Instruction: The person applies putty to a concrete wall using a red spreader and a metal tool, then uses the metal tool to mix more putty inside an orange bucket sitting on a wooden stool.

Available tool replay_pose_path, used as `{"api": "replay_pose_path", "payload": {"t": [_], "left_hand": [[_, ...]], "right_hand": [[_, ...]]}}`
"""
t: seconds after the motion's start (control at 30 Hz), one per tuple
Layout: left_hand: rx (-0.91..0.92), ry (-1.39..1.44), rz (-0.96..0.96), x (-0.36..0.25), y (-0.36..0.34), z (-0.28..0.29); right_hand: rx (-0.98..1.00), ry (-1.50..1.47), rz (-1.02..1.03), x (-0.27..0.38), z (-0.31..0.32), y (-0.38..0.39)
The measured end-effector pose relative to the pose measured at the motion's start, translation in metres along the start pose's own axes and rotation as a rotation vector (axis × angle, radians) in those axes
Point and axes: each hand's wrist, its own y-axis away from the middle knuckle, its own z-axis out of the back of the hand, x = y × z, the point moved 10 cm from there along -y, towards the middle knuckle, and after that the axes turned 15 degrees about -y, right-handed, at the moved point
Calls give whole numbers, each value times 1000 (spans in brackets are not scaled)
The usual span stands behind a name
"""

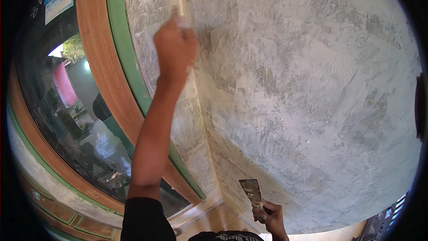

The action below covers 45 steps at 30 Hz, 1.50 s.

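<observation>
Hands standing apart. Left hand curling high by wall corner; motion blur hiding grip, cannot tell. Right hand clamping smeared putty knife low before grey wall, blade pointing up, presumably keeping residue off clothing.

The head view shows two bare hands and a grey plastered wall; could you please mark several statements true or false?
1. The right hand grips a flat, stained metal scraper. True.
2. The scraper is held blade-down. False: it is held blade-up.
3. The left hand appears higher than the right. True.
4. The grey plastered wall fills much of the right side. True.
5. The left side shows only wall. False: a brown wooden window frame stands there.
</observation>
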Motion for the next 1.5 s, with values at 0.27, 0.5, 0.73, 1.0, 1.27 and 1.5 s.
{"api": "replay_pose_path", "payload": {"t": [0.27, 0.5, 0.73, 1.0, 1.27, 1.5], "left_hand": [[97, -137, -83, 5, -15, -35], [142, -94, -137, -65, 50, -13], [198, -192, 64, 10, 16, -42], [350, 315, -30, -121, 121, 40], [273, 800, 775, 18, 216, 91], [159, 901, 720, 34, 212, 126]], "right_hand": [[-22, -47, 40, 3, -4, 7], [-63, -56, -4, 6, 8, 12], [-31, 41, 65, 23, -13, 23], [29, 128, 113, 38, -21, 23], [49, 123, 262, 78, -26, 13], [200, 289, 260, 114, -117, -11]]}}
